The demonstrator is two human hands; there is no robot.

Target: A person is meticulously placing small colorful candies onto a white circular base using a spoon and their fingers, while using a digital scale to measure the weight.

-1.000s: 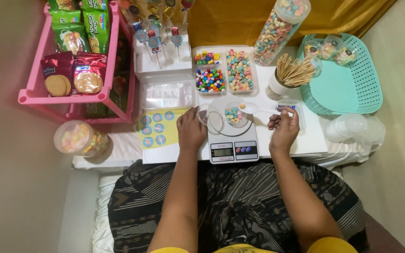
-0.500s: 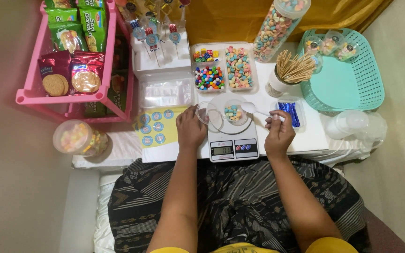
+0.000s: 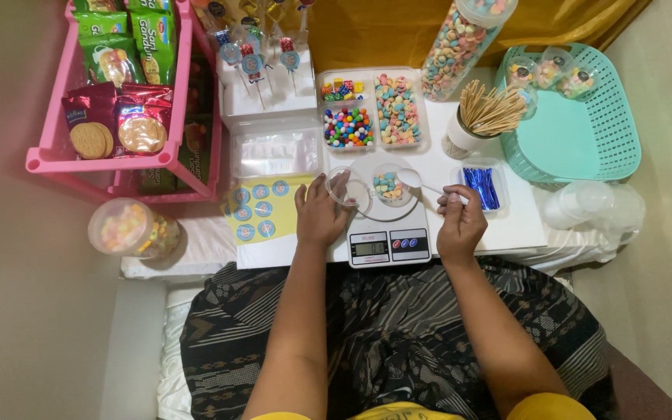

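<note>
- Soft, even indoor light falls from above; the white bench (image 3: 499,225) is the brightest part, close to washed out.
- Shadows are faint and short: a dim one lies under the pink plastic rack (image 3: 103,159), and a soft one below the bench's near edge.
- Small glare spots sit on the clear plastic bags (image 3: 278,152) and on the round clear lid (image 3: 348,189) at the left hand (image 3: 320,214).
- The frame darkens toward the left wall and the lower corners.
- Focus is fair in the middle; the small coloured sweets (image 3: 348,127) read clearly, while fine print is soft.
- Wide-angle bending shows at the edges: the tall clear cereal jar (image 3: 460,47) leans outward.
- The right hand (image 3: 460,225) shows no motion blur.
</note>
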